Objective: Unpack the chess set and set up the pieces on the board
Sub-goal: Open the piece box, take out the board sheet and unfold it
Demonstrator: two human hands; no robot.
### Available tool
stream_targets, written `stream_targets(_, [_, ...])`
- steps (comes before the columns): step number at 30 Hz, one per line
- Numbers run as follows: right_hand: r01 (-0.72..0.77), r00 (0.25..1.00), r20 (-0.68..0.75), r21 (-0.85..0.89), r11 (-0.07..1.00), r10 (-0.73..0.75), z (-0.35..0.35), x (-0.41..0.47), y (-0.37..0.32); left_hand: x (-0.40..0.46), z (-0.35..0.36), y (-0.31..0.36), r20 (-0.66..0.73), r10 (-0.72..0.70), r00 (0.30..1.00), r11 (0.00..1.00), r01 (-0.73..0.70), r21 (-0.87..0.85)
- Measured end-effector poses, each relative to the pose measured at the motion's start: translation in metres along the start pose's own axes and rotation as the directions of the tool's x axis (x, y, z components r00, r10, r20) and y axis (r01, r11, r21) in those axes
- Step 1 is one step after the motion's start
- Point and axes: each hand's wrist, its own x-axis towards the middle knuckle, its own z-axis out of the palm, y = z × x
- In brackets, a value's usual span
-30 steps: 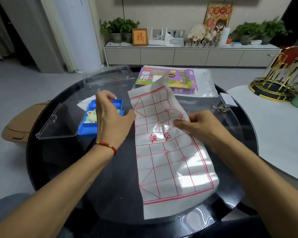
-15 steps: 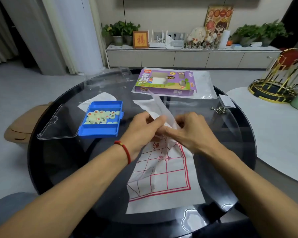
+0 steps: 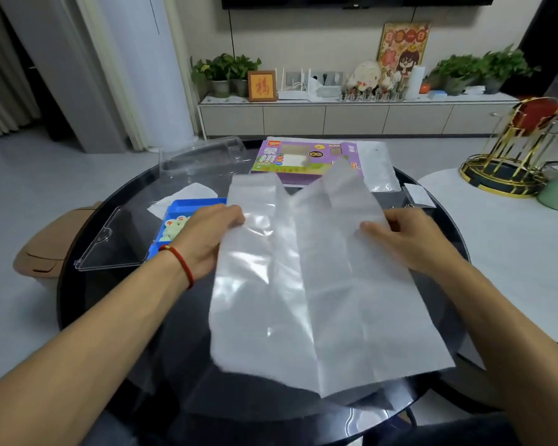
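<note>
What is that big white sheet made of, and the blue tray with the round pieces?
The big white creased sheet, gripped by the left hand and the right hand, looks like thin plastic film or coated paper: it shines and keeps fold lines. The blue rectangular tray looks like hard, smooth plastic. The pale green round pieces look like glossy plastic, though I can't be sure.
</note>
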Motion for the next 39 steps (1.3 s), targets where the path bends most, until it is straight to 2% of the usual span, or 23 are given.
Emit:
stream_targets(6, [-0.096, 0.993, -0.072, -0.017, 0.995, 0.095, -0.010, 0.002, 0.015, 0.015, -0.015, -0.013, -0.075, 0.056, 0.996, 0.992, -0.047, 0.114])
stream_targets(9, [-0.083, 0.986, -0.144, 0.005, 0.996, 0.083, -0.010, 0.000, 0.007, 0.019, -0.011, 0.001, -0.127, 0.159, 0.979, 0.974, -0.134, 0.184])
stream_targets(11, [-0.034, 0.975, -0.212, 0.128, 0.991, 0.061, -0.016, 0.001, -0.004, 0.022, -0.007, 0.024, -0.120, 0.280, 0.953, 0.939, -0.246, 0.239])
stream_targets(14, [0.065, 0.969, -0.240, 0.479, 0.875, 0.059, -0.032, 0.008, -0.019, 0.031, -0.006, 0.068, -0.031, 0.466, 0.884, 0.865, -0.448, 0.226])
stream_targets(16, [0.111, 0.965, -0.251, 0.634, 0.766, 0.068, -0.041, 0.013, -0.026, 0.033, -0.008, 0.094, 0.012, 0.563, 0.826, 0.807, -0.553, 0.207])
stream_targets(21, [0.275, 0.938, -0.345, 0.717, 0.641, -0.016, -0.058, 0.030, -0.051, 0.022, -0.015, 0.121, 0.043, 0.729, 0.683, 0.674, -0.728, 0.123])
stream_targets(22, [0.315, 0.930, -0.366, 0.717, 0.622, -0.049, -0.063, 0.032, -0.053, 0.018, -0.016, 0.120, 0.042, 0.745, 0.666, 0.660, -0.745, 0.097])
stream_targets(24, [0.359, 0.925, -0.360, 0.716, 0.599, -0.124, -0.076, 0.028, -0.051, 0.004, -0.018, 0.112, 0.060, 0.734, 0.676, 0.675, -0.737, 0.045])
stream_targets(26, [0.340, 0.940, -0.282, 0.746, 0.573, -0.191, -0.083, 0.014, -0.046, -0.009, -0.020, 0.098, 0.114, 0.701, 0.704, 0.707, -0.707, 0.011])
stream_targets(28, [0.295, 0.954, -0.185, 0.713, 0.636, -0.235, -0.082, -0.003, -0.036, -0.020, -0.021, 0.080, 0.178, 0.686, 0.706, 0.715, -0.699, 0.019])
stream_targets(32, [0.007, 0.991, 0.087, 0.723, 0.691, -0.101, -0.074, -0.035, -0.006, -0.028, -0.031, 0.040, 0.358, 0.611, 0.706, 0.757, -0.653, -0.003])
stream_targets(34, [-0.095, 0.962, 0.263, 0.573, 0.814, -0.073, -0.072, -0.043, 0.017, -0.030, -0.039, 0.019, 0.484, 0.516, 0.707, 0.761, -0.638, 0.121])
stream_targets(36, [-0.103, 0.910, 0.410, 0.368, 0.924, -0.062, -0.068, -0.044, 0.039, -0.028, -0.045, -0.003, 0.624, 0.383, 0.681, 0.653, -0.677, 0.339])
stream_targets(39, [-0.098, 0.802, 0.596, 0.165, 0.981, -0.020, -0.057, -0.043, 0.051, -0.017, -0.050, -0.037, 0.708, 0.156, 0.689, 0.400, -0.699, 0.592])
